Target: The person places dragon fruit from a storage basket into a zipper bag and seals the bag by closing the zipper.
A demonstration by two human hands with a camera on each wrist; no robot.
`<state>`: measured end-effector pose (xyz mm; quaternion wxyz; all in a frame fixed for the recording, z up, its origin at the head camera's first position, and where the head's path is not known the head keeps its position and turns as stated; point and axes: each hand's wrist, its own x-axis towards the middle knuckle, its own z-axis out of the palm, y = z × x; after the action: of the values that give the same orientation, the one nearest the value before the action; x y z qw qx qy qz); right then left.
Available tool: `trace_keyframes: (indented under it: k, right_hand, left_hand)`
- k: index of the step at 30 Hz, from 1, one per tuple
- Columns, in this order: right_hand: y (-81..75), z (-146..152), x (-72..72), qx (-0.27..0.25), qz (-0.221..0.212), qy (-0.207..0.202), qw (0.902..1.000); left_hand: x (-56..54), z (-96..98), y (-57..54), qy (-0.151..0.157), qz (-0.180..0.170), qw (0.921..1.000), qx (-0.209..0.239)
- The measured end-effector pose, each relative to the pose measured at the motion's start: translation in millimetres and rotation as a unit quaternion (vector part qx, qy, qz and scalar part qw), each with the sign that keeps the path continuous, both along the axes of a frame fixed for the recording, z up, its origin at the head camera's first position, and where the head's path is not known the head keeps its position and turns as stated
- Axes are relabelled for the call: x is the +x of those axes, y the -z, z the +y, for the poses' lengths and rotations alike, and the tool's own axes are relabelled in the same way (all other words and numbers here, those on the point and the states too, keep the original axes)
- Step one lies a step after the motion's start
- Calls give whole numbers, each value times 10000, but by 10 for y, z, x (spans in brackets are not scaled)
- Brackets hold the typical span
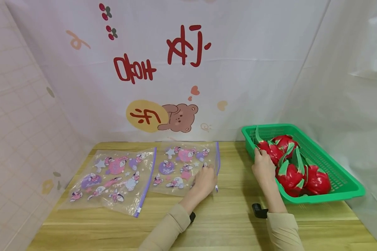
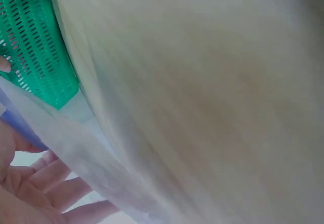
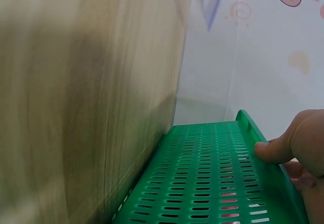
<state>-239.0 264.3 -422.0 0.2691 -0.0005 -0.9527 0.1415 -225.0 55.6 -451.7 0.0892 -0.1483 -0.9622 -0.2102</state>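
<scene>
In the head view my left hand [image 1: 205, 180] is at the right-hand clear zip bag [image 1: 183, 166], near its purple zip edge. The left wrist view shows the thumb and index finger pinching the bag by this purple strip, with the other fingers spread along the film. My right hand [image 1: 264, 166] grips the left rim of a green plastic basket [image 1: 315, 153]. Its thumb [image 3: 271, 150] presses the outer side while the fingers go over the rim, partly hidden. Several red dragon fruits [image 1: 290, 179] with green leaf tips lie inside the basket.
A second printed zip bag [image 1: 113, 181] lies flat at the left of the wooden table [image 1: 229, 226]. White printed sheeting [image 1: 238, 80] stands behind the table and on both sides. Dark wrist mounts [image 1: 259, 211] sit at both wrists.
</scene>
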Motion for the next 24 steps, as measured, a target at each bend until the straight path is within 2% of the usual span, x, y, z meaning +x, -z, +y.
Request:
trace_keyframes:
  k: [2,4,7,10,12,15,24]
  right_hand:
    - [18,-27,3,118,353,-117,9992]
    - [51,-73,-7,298,868,-417,9949]
    - [119,-184,-39,685,1377,-1388,9783]
    - [201,-312,-78,1085,1238,-2508,9539]
    - [247,-383,-93,1314,962,-3010,9396]
    - [295,-447,-115,1569,824,-3332,9260]
    - [329,-437,-143,2114,1012,-3626,9020]
  left_hand:
    - [32,-32,-11,75,419,9990,-139]
    - [61,-56,-20,135,740,9968,-270]
    - [93,-82,-32,119,1079,9931,-441]
    - [111,-97,-43,72,1236,9909,-525]
    - [132,-107,-63,86,1175,9915,-552]
    - [164,-120,-98,106,1095,9923,-577]
    - [353,-170,-266,349,1348,9840,-1115]
